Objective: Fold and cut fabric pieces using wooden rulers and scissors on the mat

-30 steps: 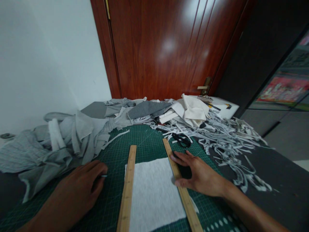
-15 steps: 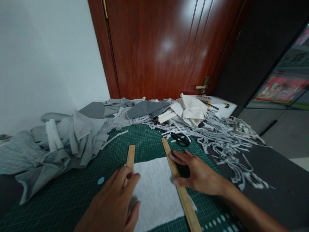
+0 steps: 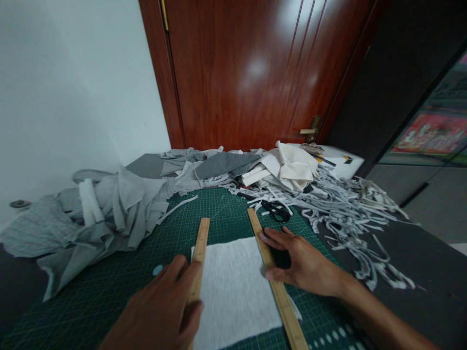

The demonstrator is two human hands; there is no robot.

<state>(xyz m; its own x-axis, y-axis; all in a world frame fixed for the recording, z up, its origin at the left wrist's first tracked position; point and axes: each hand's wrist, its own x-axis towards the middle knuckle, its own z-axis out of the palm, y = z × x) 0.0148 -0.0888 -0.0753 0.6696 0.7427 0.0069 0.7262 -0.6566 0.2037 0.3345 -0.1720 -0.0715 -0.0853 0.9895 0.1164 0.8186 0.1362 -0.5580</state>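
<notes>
Head view: one pale cloth (image 3: 233, 291), 6 o'clock. Left hand (image 3: 160, 301), part-open, newly laid on left ruler (image 3: 201, 243), cloth's 9 o'clock; pale-blue disc (image 3: 157, 270) (chalk, perhaps) released. Right hand (image 3: 302, 262), part-open, touching right ruler (image 3: 279, 291), 3 o'clock. Both rulers apparently steadied.

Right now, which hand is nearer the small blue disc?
Left. The left hand is right beside the disc, at the left ruler; the right hand is farther off, across the pale cloth, fingers on the right ruler.
</notes>
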